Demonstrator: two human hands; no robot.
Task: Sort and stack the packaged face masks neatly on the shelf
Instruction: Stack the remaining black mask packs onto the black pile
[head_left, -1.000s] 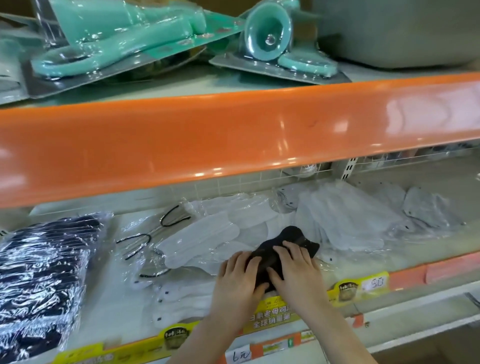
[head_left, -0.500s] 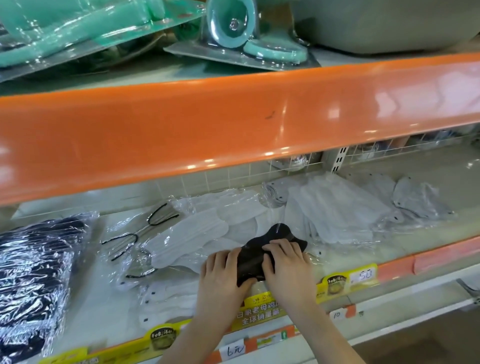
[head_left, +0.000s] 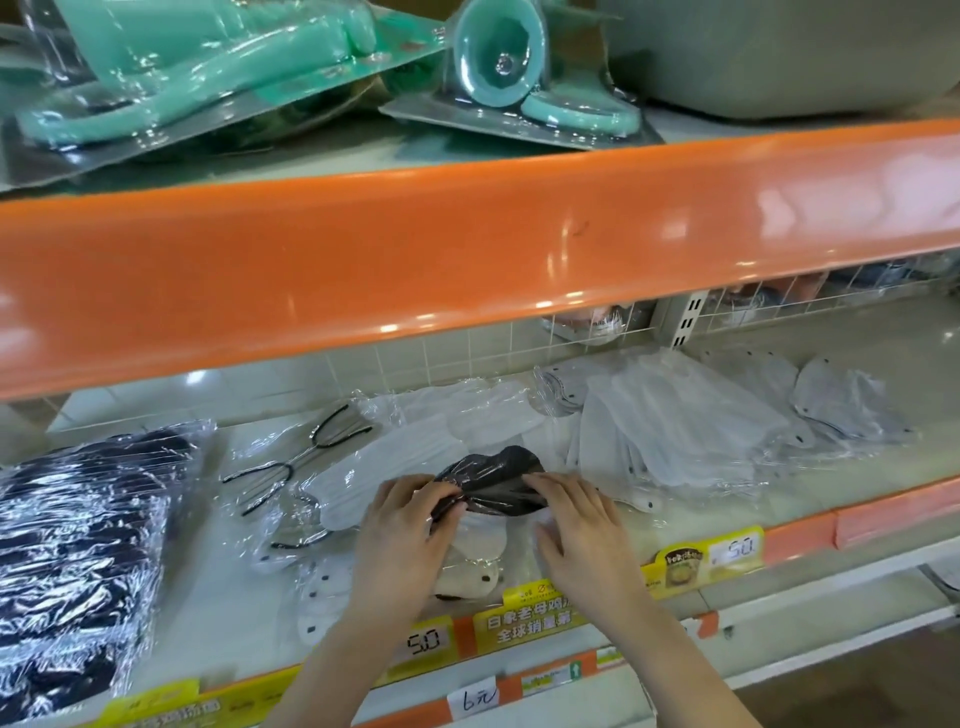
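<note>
A black face mask in clear wrap (head_left: 493, 480) sits lifted a little above loose white packaged masks (head_left: 395, 467) on the lower shelf (head_left: 218, 597). My left hand (head_left: 402, 540) pinches the black pack's left end, fingers curled round it. On the pack's right end my right hand (head_left: 576, 535) holds on with its fingertips, palm over the white masks. A spread pile of white wrapped masks (head_left: 675, 436) lies to the right, and a wrapped stack of dark masks (head_left: 78, 561) lies at the far left.
The orange front lip of the upper shelf (head_left: 467, 249) overhangs low above the masks. Teal blister-packed goods (head_left: 208, 62) and a grey tub (head_left: 779, 52) sit on top. Yellow price tags (head_left: 535, 618) line the shelf front; a wire grid (head_left: 831, 296) backs it.
Both hands have raised the black pack slightly and spread apart along it; the left hand now curls round its left end. The view has shifted a little.
</note>
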